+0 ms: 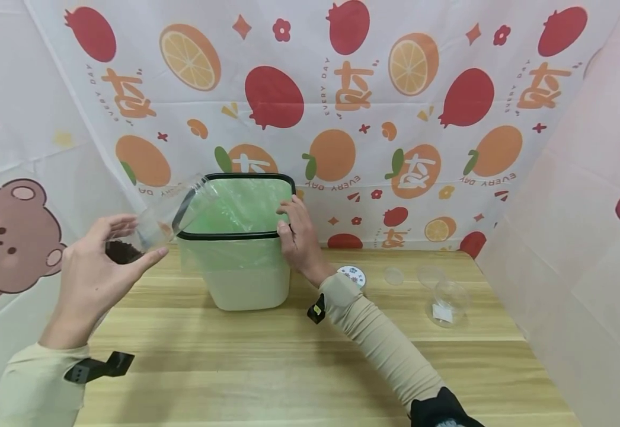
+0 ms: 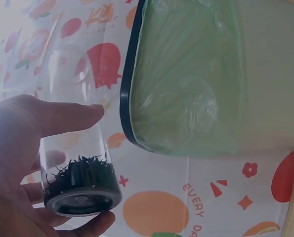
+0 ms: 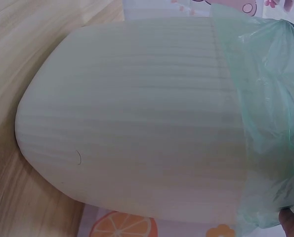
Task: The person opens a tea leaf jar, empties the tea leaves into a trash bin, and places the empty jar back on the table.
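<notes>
My left hand (image 1: 93, 273) holds a clear plastic jar (image 1: 156, 224) tilted, its mouth end by the left side of the trash bin's rim. Dark, thin shreds like tea leaves (image 2: 82, 175) sit at the jar's bottom end. In the left wrist view the thumb lies across the near side, with fingers behind and under it. The pale trash bin (image 1: 248, 287) stands upright, lined with a green plastic bag (image 1: 224, 207) under a black rim. My right hand (image 1: 301, 237) grips the rim's right side. Only its fingertip part shows in the right wrist view, against the bag.
Right of the bin, on the wooden table (image 1: 299, 373), lie a patterned round lid (image 1: 352, 276), a clear disc (image 1: 393, 276) and another clear round piece (image 1: 431, 276). A clear container (image 1: 456, 296) with a white label stands beyond them. Fruit-print fabric (image 1: 363, 219) hangs behind.
</notes>
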Demonstrator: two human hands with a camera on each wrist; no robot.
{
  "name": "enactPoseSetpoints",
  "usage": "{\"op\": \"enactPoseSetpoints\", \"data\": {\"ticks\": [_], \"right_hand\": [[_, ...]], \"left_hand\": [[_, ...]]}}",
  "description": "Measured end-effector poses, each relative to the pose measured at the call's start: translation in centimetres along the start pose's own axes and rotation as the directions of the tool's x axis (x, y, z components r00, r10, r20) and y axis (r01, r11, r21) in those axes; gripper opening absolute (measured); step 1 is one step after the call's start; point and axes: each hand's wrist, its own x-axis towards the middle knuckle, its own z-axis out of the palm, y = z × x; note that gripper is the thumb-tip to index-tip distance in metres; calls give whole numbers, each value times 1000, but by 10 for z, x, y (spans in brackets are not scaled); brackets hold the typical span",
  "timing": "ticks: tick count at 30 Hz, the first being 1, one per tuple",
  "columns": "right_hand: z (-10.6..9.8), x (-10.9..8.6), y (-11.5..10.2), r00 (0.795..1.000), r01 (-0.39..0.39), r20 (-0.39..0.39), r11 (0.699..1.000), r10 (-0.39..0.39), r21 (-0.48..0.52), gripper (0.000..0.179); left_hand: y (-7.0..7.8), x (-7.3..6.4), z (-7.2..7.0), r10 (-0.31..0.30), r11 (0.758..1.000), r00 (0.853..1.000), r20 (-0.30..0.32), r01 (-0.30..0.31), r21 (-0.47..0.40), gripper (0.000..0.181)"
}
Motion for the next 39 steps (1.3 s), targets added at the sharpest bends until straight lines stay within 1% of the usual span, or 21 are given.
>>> {"op": "enactPoseSetpoints", "data": {"ticks": [3, 7, 16, 18, 24, 28, 32, 36, 39], "right_hand": [[0, 0, -1, 1000, -5, -3, 1000, 5, 5, 44], [-1, 0, -2, 1000, -9, -2, 1000, 9, 7, 44], [0, -2, -2, 1000, -16, -3, 1000, 16, 25, 42], [0, -3, -2, 1000, -18, 1, 1000, 18, 23, 41], [0, -3, -3, 1000, -13, 2, 1000, 13, 20, 40], [-1, -2, -3, 1000, -18, -3, 1000, 18, 20, 39], [-1, -2, -4, 1000, -25, 1, 1000, 25, 19, 39], [-1, -2, -4, 999, -35, 0, 999, 35, 21, 39], [0, -2, -4, 1000, -30, -2, 999, 30, 17, 39]], "left_hand": [[0, 3, -1, 9, 999, 1000, 29, -10, 32, 71], [0, 5, 0, 19, 998, 999, 50, -22, 55, 71], [2, 7, -1, 27, 998, 997, 76, -30, 48, 70], [2, 8, -1, 32, 998, 997, 73, -36, 52, 70], [1, 11, -2, 52, 996, 998, 40, -54, 73, 69], [1, 16, -4, 65, 995, 997, 42, -68, 78, 70], [2, 21, -6, 84, 992, 994, 71, -91, 90, 72], [4, 26, -8, 87, 990, 989, 120, -99, 98, 72], [4, 30, -8, 106, 987, 985, 136, -121, 104, 70]]}}
